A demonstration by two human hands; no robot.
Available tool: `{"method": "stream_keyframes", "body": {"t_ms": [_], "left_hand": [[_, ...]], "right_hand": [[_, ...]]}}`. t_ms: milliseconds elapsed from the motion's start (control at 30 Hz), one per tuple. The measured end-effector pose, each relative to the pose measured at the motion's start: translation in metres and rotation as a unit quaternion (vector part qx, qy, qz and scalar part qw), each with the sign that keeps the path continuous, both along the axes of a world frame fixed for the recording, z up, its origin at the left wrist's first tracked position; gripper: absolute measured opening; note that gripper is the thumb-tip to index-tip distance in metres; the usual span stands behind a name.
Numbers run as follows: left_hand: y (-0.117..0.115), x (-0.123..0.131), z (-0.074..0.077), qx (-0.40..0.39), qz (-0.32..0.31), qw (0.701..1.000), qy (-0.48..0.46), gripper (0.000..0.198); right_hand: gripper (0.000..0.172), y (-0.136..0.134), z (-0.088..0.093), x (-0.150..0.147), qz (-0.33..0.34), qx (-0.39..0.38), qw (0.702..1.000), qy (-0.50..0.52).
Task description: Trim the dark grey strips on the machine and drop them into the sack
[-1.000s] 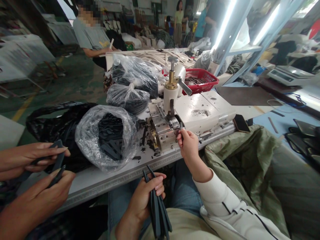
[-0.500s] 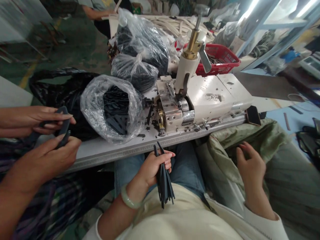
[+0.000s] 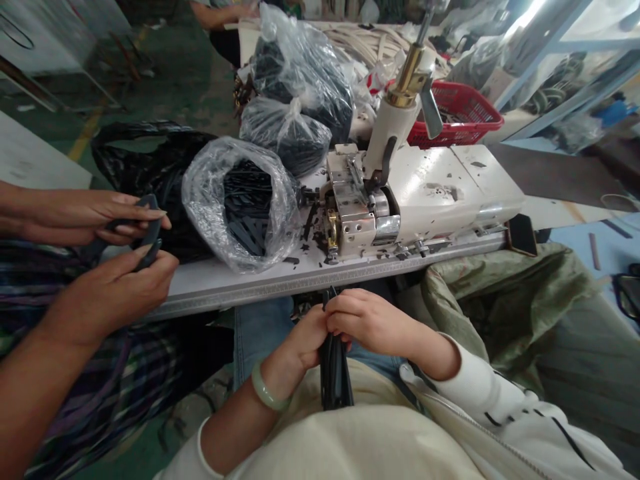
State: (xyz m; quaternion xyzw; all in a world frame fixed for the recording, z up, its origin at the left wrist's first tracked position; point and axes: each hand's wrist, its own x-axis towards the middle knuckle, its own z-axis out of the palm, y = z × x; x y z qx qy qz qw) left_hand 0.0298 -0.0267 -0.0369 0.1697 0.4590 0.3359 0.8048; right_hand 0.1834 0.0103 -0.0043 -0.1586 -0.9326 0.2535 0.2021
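Observation:
My left hand (image 3: pixel 306 337), with a pale green bangle at the wrist, is closed around a bundle of thin dark strips (image 3: pixel 336 377). The strips hang down in front of my cream top. My right hand (image 3: pixel 373 323) meets the left at the bundle's upper end, its fingers pinched on the tips of the strips there. Which strips it grips is partly hidden by the fingers. Beyond my hands, at the table edge (image 3: pixel 250 288), stands a cream-white machine (image 3: pixel 450 193) with a metal roller. An open clear plastic bag (image 3: pixel 203 200) holds more dark strips (image 3: pixel 250 230).
At left, a co-worker's hands (image 3: pixel 125 267) hold a dark strip. Behind are tied clear bags (image 3: pixel 287 137), a black bag (image 3: pixel 130 150) and a red basket (image 3: pixel 463 127). A green cloth sack (image 3: pixel 505 280) lies at right. Dark scraps litter the table around the machine.
My right hand has come from over the green sack at right to the strips in my left hand, and its fingers have closed there. The view has shifted slightly.

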Motion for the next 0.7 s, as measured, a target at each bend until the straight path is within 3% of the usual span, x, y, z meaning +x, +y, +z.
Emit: {"method": "stream_keyframes", "body": {"t_ms": [33,100,167,233,300,367,500,600,700], "left_hand": [[0.001,-0.001,0.002,-0.003,0.0,1.0,-0.006,0.024],[0.005,-0.003,0.006,-0.005,0.001,1.0,-0.017,0.02],[0.008,-0.007,0.011,0.005,0.024,0.999,-0.024,0.018],[0.012,-0.01,0.015,0.032,0.063,0.997,-0.024,0.02],[0.015,-0.012,0.019,0.069,0.1,0.993,-0.012,0.027],[0.017,-0.013,0.021,0.1,0.129,0.987,0.01,0.029],[0.02,-0.011,0.023,0.13,0.185,0.973,0.051,0.012],[0.021,-0.012,0.023,0.145,0.195,0.966,0.085,0.016],[0.022,-0.014,0.024,0.152,0.204,0.961,0.105,0.018]], "right_hand": [[0.015,-0.001,-0.002,0.001,-0.035,-0.019,0.999,0.021],[0.015,-0.005,-0.006,0.005,-0.175,-0.082,0.977,0.092],[0.011,-0.01,-0.009,0.009,-0.337,-0.193,0.904,0.178],[0.011,-0.013,-0.01,0.01,-0.427,-0.334,0.805,0.242],[0.02,-0.016,-0.01,0.008,-0.433,-0.452,0.728,0.279],[0.027,-0.018,-0.009,0.004,-0.428,-0.517,0.68,0.294],[0.033,-0.02,-0.011,-0.004,-0.408,-0.579,0.638,0.302],[0.032,-0.021,-0.014,-0.005,-0.358,-0.641,0.608,0.302],[0.032,-0.019,-0.019,0.0,-0.288,-0.717,0.556,0.307]]}}
